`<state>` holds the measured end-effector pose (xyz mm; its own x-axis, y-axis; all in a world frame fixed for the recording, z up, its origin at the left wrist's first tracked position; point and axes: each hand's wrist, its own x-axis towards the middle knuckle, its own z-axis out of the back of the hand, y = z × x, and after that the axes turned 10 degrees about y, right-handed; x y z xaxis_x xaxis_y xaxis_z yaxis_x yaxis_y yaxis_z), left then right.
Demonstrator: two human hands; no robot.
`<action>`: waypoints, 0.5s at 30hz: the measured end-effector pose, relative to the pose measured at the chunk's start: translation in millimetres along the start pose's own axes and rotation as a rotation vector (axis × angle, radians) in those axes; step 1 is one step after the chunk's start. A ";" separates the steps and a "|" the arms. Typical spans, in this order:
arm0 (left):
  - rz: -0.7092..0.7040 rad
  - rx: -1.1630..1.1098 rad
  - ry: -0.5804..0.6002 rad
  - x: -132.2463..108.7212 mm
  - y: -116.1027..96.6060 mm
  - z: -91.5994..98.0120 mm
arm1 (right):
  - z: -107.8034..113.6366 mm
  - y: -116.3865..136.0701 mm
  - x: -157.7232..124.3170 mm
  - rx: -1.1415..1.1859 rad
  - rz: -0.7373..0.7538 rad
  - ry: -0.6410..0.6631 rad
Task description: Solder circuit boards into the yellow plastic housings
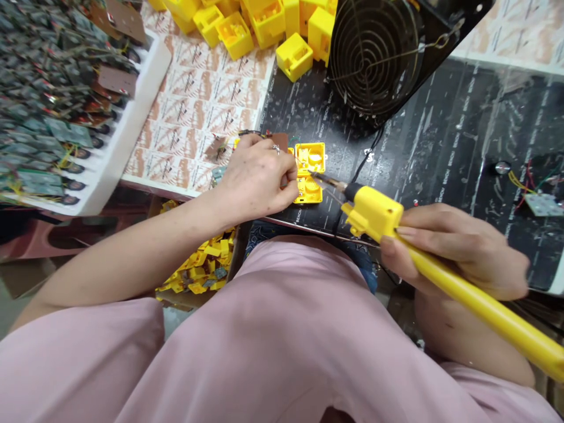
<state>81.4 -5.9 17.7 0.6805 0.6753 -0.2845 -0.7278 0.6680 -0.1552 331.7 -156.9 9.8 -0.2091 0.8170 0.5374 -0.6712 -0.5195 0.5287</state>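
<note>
My right hand (pixel 453 249) is closed round the handle of a yellow soldering iron (pixel 440 270). Its dark tip (pixel 324 178) reaches left onto an open yellow plastic case (pixel 311 167) lying on the black bench mat (pixel 440 147). My left hand (pixel 255 176) rests at the case's left side, fingers pinched together on a thin wire or solder at the case; a small brown circuit board (pixel 279 141) shows just behind the fingers.
A black wire-guarded fan (pixel 374 53) stands behind the case. Several yellow housings (pixel 264 23) are piled at the back. A white tray of circuit boards (pixel 66 100) sits at the left. Yellow parts (pixel 198 264) fill a box below the bench. Another wired board (pixel 544 202) lies at the right.
</note>
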 end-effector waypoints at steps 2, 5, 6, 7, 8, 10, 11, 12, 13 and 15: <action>0.004 -0.001 0.003 0.3 -0.1 -0.4 | 1.6 -5.6 -3.4 0.020 0.088 -0.067; 0.006 -0.002 -0.004 0.6 0.6 -1.7 | 0.0 -12.6 -9.5 0.032 0.074 -0.093; 0.001 -0.006 -0.007 0.7 0.9 -2.1 | -0.9 -13.9 -11.7 0.033 0.051 -0.111; -0.005 -0.010 -0.009 0.8 1.3 -2.5 | -1.7 -14.8 -13.8 0.029 0.020 -0.129; -0.009 -0.014 -0.014 0.8 1.5 -2.7 | -2.3 -15.5 -15.8 0.019 -0.010 -0.140; -0.011 -0.017 -0.014 0.7 1.7 -2.7 | -3.0 -16.6 -19.1 0.000 -0.040 -0.156; -0.007 -0.016 -0.013 0.6 1.6 -2.4 | -3.3 -17.3 -20.4 0.000 -0.046 -0.153; -0.003 -0.014 -0.011 0.5 1.4 -2.0 | -3.5 -18.2 -21.3 0.009 -0.043 -0.153; -0.003 -0.014 -0.008 0.4 1.2 -1.6 | -3.8 -19.1 -21.8 0.025 -0.036 -0.156; -0.007 -0.016 -0.005 0.2 0.5 -0.6 | -4.7 -21.2 -21.8 0.066 -0.039 -0.160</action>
<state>81.1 -5.5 17.0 0.6858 0.6723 -0.2788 -0.7244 0.6676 -0.1719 347.2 -162.6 -16.3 -0.0644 0.7894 0.6105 -0.6276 -0.5077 0.5903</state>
